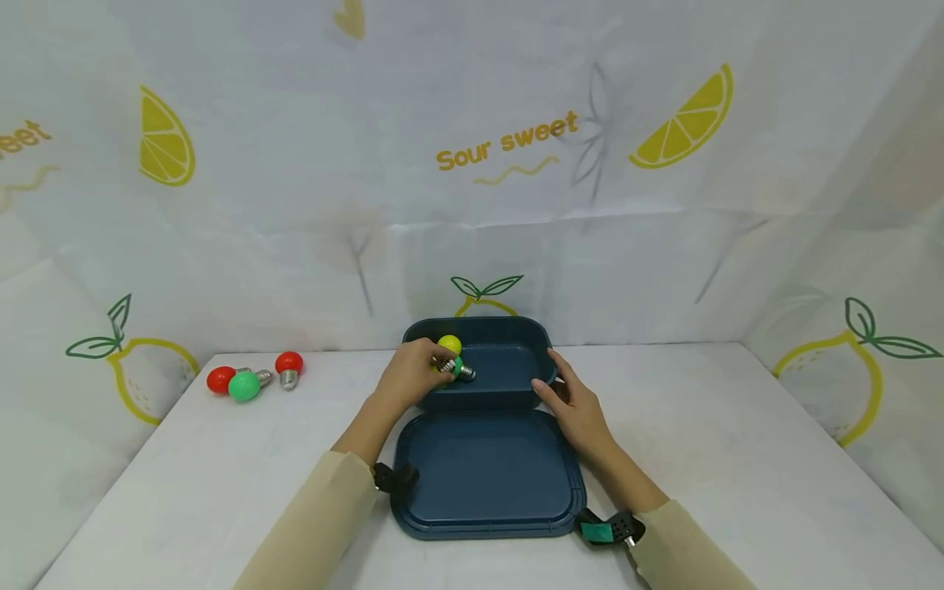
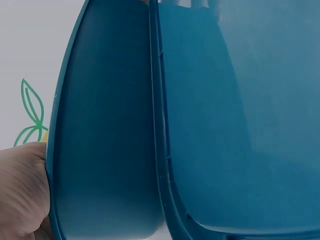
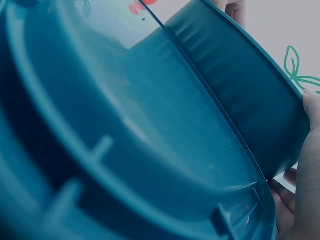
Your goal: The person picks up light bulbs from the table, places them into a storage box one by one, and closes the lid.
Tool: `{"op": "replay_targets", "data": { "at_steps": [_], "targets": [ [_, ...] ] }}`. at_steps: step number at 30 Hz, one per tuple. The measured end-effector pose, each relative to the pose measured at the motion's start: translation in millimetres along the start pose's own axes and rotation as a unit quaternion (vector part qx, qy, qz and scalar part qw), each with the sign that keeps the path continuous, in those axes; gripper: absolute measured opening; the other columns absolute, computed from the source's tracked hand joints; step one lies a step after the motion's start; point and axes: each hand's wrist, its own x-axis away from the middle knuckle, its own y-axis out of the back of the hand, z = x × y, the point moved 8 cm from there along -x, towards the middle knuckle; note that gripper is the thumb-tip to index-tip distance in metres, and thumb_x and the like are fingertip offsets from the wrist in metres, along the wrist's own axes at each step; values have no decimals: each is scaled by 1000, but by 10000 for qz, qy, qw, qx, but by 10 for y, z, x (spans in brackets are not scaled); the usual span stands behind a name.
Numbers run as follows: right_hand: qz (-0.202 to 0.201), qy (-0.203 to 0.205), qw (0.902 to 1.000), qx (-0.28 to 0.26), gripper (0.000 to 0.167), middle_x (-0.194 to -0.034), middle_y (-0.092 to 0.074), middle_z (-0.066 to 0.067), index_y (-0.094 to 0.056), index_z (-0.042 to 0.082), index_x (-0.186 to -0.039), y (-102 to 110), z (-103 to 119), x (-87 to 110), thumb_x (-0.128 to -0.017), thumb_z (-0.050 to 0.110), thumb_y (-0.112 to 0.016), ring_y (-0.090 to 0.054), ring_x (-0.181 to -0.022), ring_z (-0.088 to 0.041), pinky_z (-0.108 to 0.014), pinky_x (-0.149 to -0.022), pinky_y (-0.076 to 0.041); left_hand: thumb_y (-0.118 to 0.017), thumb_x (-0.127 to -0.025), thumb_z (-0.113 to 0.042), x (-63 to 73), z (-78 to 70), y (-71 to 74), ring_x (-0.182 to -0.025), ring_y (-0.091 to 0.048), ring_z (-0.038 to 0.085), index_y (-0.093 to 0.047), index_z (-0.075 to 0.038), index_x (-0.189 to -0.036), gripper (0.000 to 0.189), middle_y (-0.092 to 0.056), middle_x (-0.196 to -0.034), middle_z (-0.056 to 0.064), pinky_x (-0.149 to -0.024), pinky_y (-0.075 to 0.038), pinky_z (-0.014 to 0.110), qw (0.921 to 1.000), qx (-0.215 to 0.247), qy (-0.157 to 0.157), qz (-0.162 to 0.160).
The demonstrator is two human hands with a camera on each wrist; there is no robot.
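Observation:
A deep dark blue box (image 1: 509,328) stands at the back of the table. My left hand (image 1: 409,373) reaches over its left wall, fingertips and thumb pinching a green light bulb (image 1: 458,366) inside. Touching this bulb's area is a yellow light bulb (image 1: 450,344); another silver screw base shows at the fingers. My right hand (image 1: 578,406) grips the box's right wall, thumb at the rim, as the right wrist view also shows with the hand (image 3: 311,150) beside the box wall (image 3: 250,95). In the left wrist view the bulbs are hidden behind the box wall (image 2: 105,120).
A dark blue lid (image 1: 487,475) lies flat just in front of the box, between my forearms. At the table's back left lie two red bulbs, one red bulb (image 1: 289,363) slightly apart, and a green bulb (image 1: 244,386). A white printed cloth (image 1: 472,246) hangs behind.

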Motion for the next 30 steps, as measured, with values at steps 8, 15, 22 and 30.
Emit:
{"op": "replay_targets", "data": {
  "at_steps": [8,15,22,30],
  "targets": [
    [25,29,10000,-9,65,-146,-56,-23,-29,23,-160,10,11,17,-103,36,-57,-62,-129,-35,-55,-107,-49,-83,-83,-14,-54,-7,-42,-95,-69,17,-79,-13,-109,26,-78,-103,3,-90,-58,39,9997,27,48,241],
    [49,-4,10000,-42,65,-148,-54,-23,-28,23,-161,8,4,21,-104,36,-57,-61,-130,-36,-56,-109,-48,-84,-81,-12,-48,-23,-39,-96,-69,18,-79,-11,-109,28,-78,-102,4,-92,-57,41,9995,109,87,294],
    [60,-5,10000,-32,65,-148,-54,-23,-28,23,-161,-10,2,12,-104,35,-57,-60,-131,-36,-56,-108,-48,-86,-80,-15,-48,17,-38,-88,-66,16,-79,-12,-109,29,-76,-95,3,-87,-57,38,9994,126,120,296],
    [72,7,10000,14,65,-151,-51,-23,-28,23,-161,-12,-7,18,-104,35,-56,-59,-132,-37,-57,-109,-47,-86,-81,-16,-22,-3,-21,-95,-69,18,-78,-10,-111,32,-77,-101,5,-90,-58,39,9989,278,44,369]
  ]
}}
